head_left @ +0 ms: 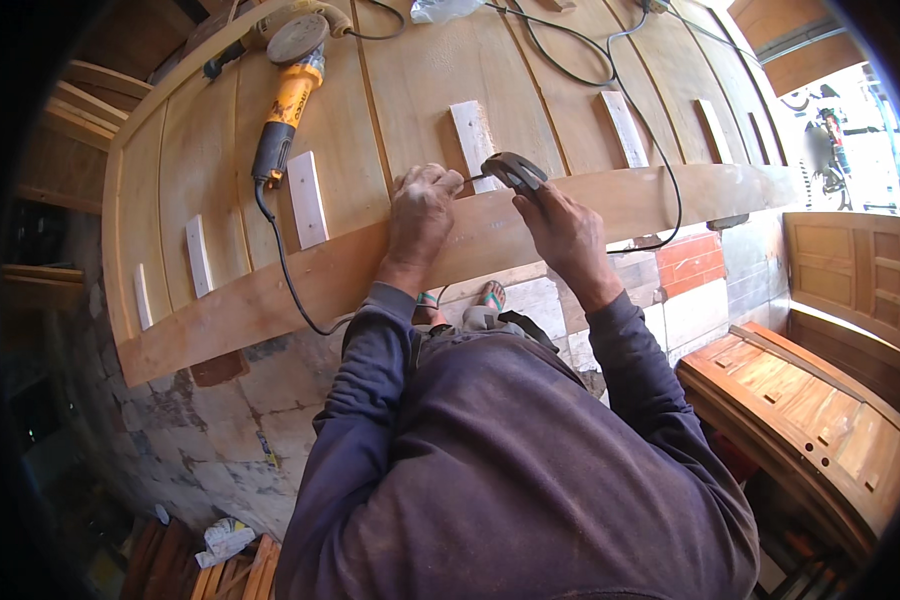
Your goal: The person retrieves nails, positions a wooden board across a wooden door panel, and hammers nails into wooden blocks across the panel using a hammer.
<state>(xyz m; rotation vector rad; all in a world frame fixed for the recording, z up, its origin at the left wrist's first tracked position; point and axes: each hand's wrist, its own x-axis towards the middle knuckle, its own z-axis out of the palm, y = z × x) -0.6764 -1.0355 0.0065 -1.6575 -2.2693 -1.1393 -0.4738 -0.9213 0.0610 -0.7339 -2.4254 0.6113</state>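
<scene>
My right hand (570, 235) is wrapped round a dark hand tool with a curved, rounded end (515, 172); its exact kind is hard to make out. Beside it, my left hand (425, 215) is closed at the near rail of a large wooden door (610, 212). A thin dark rod (473, 178) runs between my left fingers and the dark tool; my fingers hide its other end. Just beyond, a pale wood strip (470, 135) with small dark marks lies across the panel, close to both hands.
An angle grinder (290, 100), yellow and black, rests on the panel at the left, its cord (280, 250) hanging over the near edge. More pale strips (308, 200) lie along the panel. Black cable (660, 150) trails at the right. Stacked wooden doors (800, 420) stand at the lower right.
</scene>
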